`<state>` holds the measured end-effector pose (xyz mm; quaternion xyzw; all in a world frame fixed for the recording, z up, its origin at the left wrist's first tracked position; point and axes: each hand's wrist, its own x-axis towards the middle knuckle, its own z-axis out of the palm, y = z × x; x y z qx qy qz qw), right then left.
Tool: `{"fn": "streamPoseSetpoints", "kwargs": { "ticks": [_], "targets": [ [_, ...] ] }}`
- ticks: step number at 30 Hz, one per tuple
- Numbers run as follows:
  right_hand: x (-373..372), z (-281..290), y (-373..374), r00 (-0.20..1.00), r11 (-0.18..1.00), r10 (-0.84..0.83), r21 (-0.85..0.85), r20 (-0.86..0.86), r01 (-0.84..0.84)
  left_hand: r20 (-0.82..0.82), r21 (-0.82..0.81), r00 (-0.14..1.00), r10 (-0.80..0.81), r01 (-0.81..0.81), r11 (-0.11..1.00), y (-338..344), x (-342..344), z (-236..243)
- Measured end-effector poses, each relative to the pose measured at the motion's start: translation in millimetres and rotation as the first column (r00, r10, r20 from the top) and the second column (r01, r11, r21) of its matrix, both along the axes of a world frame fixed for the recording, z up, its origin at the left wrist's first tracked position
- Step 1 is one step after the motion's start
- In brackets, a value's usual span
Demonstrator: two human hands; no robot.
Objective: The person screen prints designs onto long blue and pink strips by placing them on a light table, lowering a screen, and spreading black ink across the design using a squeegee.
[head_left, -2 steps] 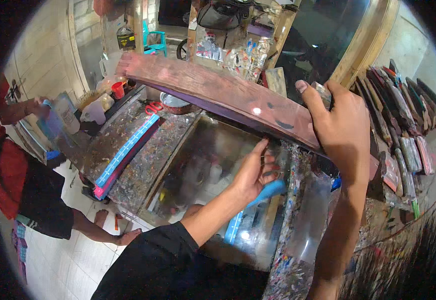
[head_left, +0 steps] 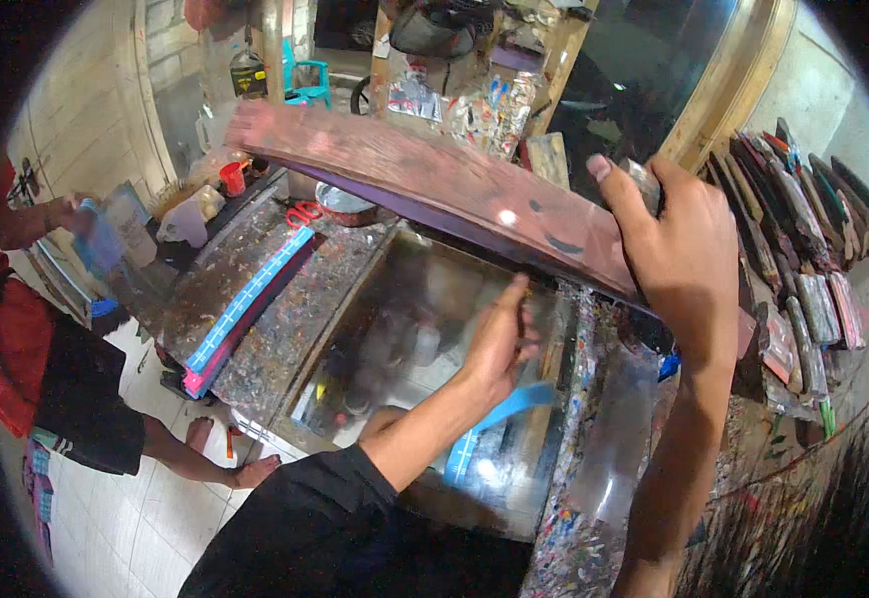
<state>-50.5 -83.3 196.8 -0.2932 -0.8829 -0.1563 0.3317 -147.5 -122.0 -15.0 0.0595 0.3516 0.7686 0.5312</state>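
My right hand (head_left: 679, 229) grips the right end of a reddish, ink-stained wooden screen frame (head_left: 404, 164), which is raised and tilted above the table. A small pale, shiny piece (head_left: 642, 184) shows between its thumb and fingers. Below the frame, my left hand (head_left: 499, 344) hovers over a glass panel (head_left: 394, 344), thumb out and fingers loosely curled, with nothing seen in them. Just under it, a light blue printed strip (head_left: 519, 401) curls up from the glass. More blue and pink strips (head_left: 250, 299) lie stacked on the speckled table to the left.
Red-handled scissors (head_left: 305, 213) and a round tin (head_left: 343, 204) sit at the far left of the table, beyond the strips. A red cup (head_left: 232, 179) stands farther left. Several ink-stained squeegees (head_left: 773, 219) lean at the right. Another person (head_left: 65, 359) stands at the left edge.
The loose end of the blue strip has dropped a little away from my left hand, whose fingers have curled in slightly. My right hand and the frame have barely moved.
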Motion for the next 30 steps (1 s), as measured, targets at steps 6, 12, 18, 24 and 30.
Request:
{"fn": "streamPoseSetpoints", "kwargs": {
  "ticks": [6, 12, 18, 24, 30],
  "targets": [
    [7, 8, 27, 0.989, 0.989, -0.006, 0.150, 0.150, -0.017, -0.964, -0.196, 0.218, -0.155, -0.179, 0.964, -38, -27, -138],
    [6, 47, 0, 0.999, 0.984, 0.044, -0.173, -0.027, -0.048, -0.633, -0.206, -0.745, -0.211, -0.101, 0.973, -99, 46, -146],
    [-13, 40, 57, 0.977, 0.975, 0.169, 0.125, 0.127, -0.185, -0.916, -0.176, -0.323, -0.240, -0.215, 0.961, -106, 34, -165],
    [-7, 55, 89, 0.998, 0.991, 0.065, -0.119, 0.001, -0.064, -0.290, 0.039, 0.775, 0.562, -0.577, 0.816, -104, -86, -151],
    [-15, 67, 112, 0.996, 0.952, 0.082, -0.292, -0.048, -0.092, 0.017, 0.383, 0.700, 0.714, -0.664, 0.642, -121, -277, -149]
  ]
}}
